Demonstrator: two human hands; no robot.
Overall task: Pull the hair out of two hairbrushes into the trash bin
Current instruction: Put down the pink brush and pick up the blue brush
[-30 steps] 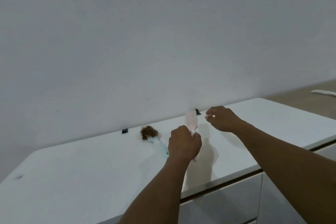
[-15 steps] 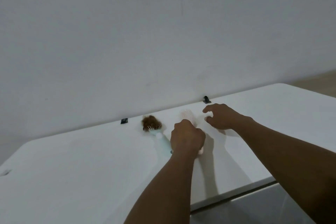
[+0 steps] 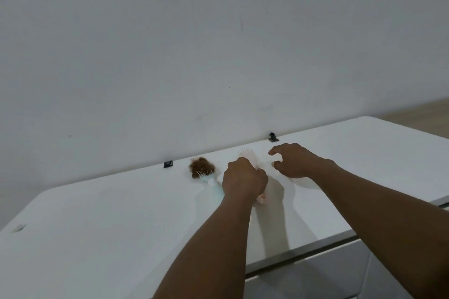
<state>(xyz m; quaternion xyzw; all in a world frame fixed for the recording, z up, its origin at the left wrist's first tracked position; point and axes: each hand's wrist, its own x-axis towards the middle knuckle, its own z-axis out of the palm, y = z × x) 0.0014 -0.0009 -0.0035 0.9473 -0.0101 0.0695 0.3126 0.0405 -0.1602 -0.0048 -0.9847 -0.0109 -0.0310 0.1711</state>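
A pale pink hairbrush [image 3: 247,156] lies low over the white table [image 3: 102,221], its handle wrapped in my left hand [image 3: 243,181]; its bristles look free of hair. My right hand [image 3: 291,162] hovers just right of the brush head with fingers spread and curled, holding nothing. A mint-green hairbrush [image 3: 211,181] rests on the table to the left, its head packed with a clump of brown hair [image 3: 200,167]. No trash bin is in view.
A plain grey wall rises behind the table. Two small black clips [image 3: 168,164] [image 3: 273,137] sit at the table's back edge. The table's front edge and a dark gap run at lower right. Wooden floor shows at far right.
My left hand has lowered the pink brush from upright towards the table. My right hand's fingers have spread apart. The view has shifted left.
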